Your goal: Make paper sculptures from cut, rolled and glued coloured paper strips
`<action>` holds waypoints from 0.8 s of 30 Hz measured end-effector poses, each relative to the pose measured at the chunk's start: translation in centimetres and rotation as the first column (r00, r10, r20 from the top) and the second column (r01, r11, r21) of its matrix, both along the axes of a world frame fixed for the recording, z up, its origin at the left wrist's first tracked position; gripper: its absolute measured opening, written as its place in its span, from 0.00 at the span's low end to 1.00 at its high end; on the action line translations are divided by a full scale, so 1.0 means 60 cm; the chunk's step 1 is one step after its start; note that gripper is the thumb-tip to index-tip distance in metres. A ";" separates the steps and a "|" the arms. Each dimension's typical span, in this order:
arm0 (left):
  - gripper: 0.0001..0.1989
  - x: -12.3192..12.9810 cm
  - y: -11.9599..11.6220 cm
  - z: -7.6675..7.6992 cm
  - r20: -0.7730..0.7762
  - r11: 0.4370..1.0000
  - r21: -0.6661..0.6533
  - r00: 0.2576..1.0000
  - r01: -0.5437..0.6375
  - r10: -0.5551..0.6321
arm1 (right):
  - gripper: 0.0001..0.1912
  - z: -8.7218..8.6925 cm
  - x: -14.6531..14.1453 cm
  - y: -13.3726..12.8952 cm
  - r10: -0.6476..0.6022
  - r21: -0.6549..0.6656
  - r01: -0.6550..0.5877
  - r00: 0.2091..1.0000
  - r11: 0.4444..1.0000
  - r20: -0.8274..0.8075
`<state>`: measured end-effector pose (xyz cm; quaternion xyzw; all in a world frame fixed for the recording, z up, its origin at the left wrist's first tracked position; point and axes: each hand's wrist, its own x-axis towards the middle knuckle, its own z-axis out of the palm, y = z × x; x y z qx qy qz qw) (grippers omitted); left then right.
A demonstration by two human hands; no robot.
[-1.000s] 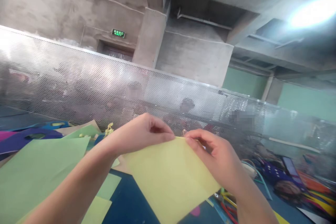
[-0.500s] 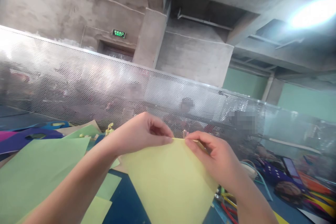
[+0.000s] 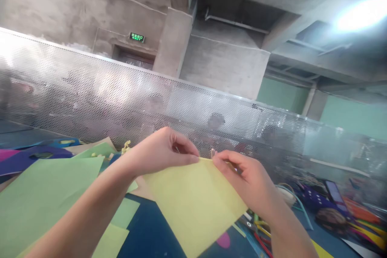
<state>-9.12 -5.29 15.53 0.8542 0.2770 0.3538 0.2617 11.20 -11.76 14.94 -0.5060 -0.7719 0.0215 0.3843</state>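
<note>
Pinching the top edge of a yellow sheet (image 3: 196,205) between thumb and fingers, the left hand (image 3: 165,149) is near the right hand (image 3: 242,169), which grips that same edge. The sheet hangs tilted from both hands, a blue table (image 3: 145,231) below it. Green paper (image 3: 51,197) lies left of the sheet, a pink oval (image 3: 224,240) shows past its lower right edge, and a perforated screen (image 3: 193,100) stands behind it.

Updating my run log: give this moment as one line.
left hand: pinches yellow sheet at top edge | right hand: pinches same edge | large green sheet: at left
</note>
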 end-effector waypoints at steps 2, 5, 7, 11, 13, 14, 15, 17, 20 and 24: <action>0.11 0.001 -0.001 0.000 -0.002 1.000 0.021 1.000 -0.001 0.001 | 0.12 0.000 0.000 0.001 -0.008 -0.010 0.008 1.000 1.000 0.006; 0.13 0.000 0.000 0.000 -0.031 1.000 -0.014 1.000 0.000 0.000 | 0.11 0.000 -0.002 0.000 -0.017 0.000 0.017 1.000 1.000 0.023; 0.15 -0.002 0.002 -0.001 -0.068 0.998 -0.068 0.998 0.012 -0.017 | 0.10 -0.001 -0.002 -0.001 -0.020 0.009 0.019 0.999 1.000 0.029; 0.17 -0.005 0.006 -0.002 -0.113 0.993 -0.119 0.993 0.025 -0.038 | 0.09 -0.001 -0.002 -0.001 -0.014 0.040 0.013 1.000 0.999 0.027; 0.16 -0.006 0.006 -0.002 -0.103 0.993 -0.109 0.994 0.034 -0.045 | 0.09 -0.001 -0.001 -0.001 -0.020 0.054 0.019 1.000 0.998 0.021; 0.16 -0.006 0.005 -0.002 -0.091 0.994 -0.099 0.995 0.041 -0.050 | 0.09 -0.001 0.000 -0.001 -0.024 0.050 0.023 1.000 0.998 0.018; 0.15 -0.006 0.004 -0.001 -0.077 0.995 -0.090 0.996 0.047 -0.054 | 0.09 -0.001 0.000 -0.001 -0.030 0.040 0.030 0.999 0.999 0.011; 0.14 -0.006 0.003 -0.001 -0.049 0.996 -0.069 0.997 0.054 -0.057 | 0.11 -0.001 0.001 -0.002 -0.042 -0.006 0.042 0.999 0.999 -0.008; 0.14 -0.006 0.001 -0.001 -0.026 0.998 -0.040 0.999 0.044 -0.045 | 0.14 -0.001 0.001 -0.002 -0.021 -0.062 0.019 0.999 0.998 -0.030; 0.13 -0.006 0.002 0.000 -0.050 0.999 -0.024 0.998 0.028 -0.029 | 0.13 0.001 0.000 -0.003 0.019 -0.068 -0.021 0.999 0.997 -0.029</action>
